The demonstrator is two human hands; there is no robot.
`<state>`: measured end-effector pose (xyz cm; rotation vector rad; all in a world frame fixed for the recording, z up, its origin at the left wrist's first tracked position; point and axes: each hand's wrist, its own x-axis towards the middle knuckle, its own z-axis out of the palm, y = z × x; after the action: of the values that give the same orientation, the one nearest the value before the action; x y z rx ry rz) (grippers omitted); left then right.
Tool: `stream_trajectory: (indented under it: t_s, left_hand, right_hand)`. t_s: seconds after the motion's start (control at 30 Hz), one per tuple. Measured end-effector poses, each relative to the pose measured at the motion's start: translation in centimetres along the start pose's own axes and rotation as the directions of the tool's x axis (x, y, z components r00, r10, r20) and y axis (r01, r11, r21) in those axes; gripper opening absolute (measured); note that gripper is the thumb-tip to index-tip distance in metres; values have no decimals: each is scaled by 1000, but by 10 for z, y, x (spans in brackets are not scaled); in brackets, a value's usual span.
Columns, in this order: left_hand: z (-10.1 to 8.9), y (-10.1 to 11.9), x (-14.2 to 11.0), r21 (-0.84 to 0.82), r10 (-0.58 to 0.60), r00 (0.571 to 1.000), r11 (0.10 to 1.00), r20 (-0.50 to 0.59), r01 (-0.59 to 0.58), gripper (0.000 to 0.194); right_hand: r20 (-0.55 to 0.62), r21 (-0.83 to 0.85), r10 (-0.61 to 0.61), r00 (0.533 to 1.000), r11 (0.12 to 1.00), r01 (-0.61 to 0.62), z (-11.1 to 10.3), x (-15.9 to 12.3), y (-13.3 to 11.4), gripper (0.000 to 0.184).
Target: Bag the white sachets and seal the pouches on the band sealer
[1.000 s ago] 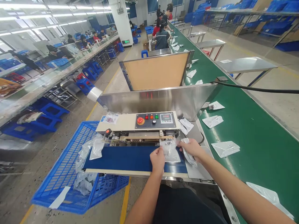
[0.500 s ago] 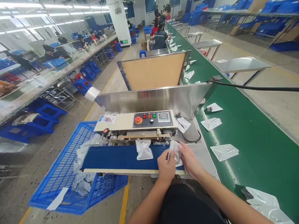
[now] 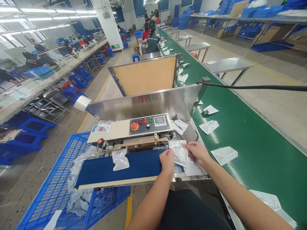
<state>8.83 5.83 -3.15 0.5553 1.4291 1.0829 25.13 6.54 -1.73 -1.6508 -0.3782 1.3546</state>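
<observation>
Between my two hands is a silvery-white plastic pouch [image 3: 179, 154], its top edge at the feed end of the band sealing machine [image 3: 115, 131]. My left hand [image 3: 167, 160] is closed on the pouch's left edge. At its upper right edge, my right hand [image 3: 197, 151] pinches the same pouch with thumb and fingers. Another pouch [image 3: 120, 160] lies on the machine's blue belt [image 3: 144, 166], farther left, its top edge at the sealing slot. A further pouch [image 3: 181, 126] rests on the metal surface behind my hands.
A blue basket [image 3: 48, 179] holding several pouches stands below the belt's left end. On my right runs a green conveyor [image 3: 254, 169] with several pouches spread along it. A metal panel [image 3: 144, 100] rises behind the machine, and a black cable [image 3: 251, 87] crosses above the conveyor.
The pouch in my hands is now spread flat and raised to the machine's feed end. The pouch on the blue belt has travelled left. My view has shifted slightly right.
</observation>
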Motion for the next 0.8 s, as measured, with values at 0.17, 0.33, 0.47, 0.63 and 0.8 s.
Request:
stream_trajectory:
  t_s: [0.17,0.33,0.47,0.63,0.8]
  left_hand:
    - [-17,3,13,-50,16,996,999,-85,-20,46]
    - [-59,17,25,-26,72,988,997,-135,-76,51]
    - [-97,25,31,35,114,979,993,-169,-110,54]
    - [-149,35,19,393,472,846,847,-248,-357,53]
    - [-153,55,7,462,723,649,671,-236,-580,45]
  right_hand:
    - [-7,-61,-53,999,997,52,40,2,-6,68]
    - [97,-94,-10,995,995,19,58,-24,1,51]
    - [187,-76,-7,982,997,22,30,-68,19,49]
    - [76,-186,-128,989,972,140,-61,-118,80,51]
    - [-534,-477,-149,832,866,-151,-237,-159,162,36]
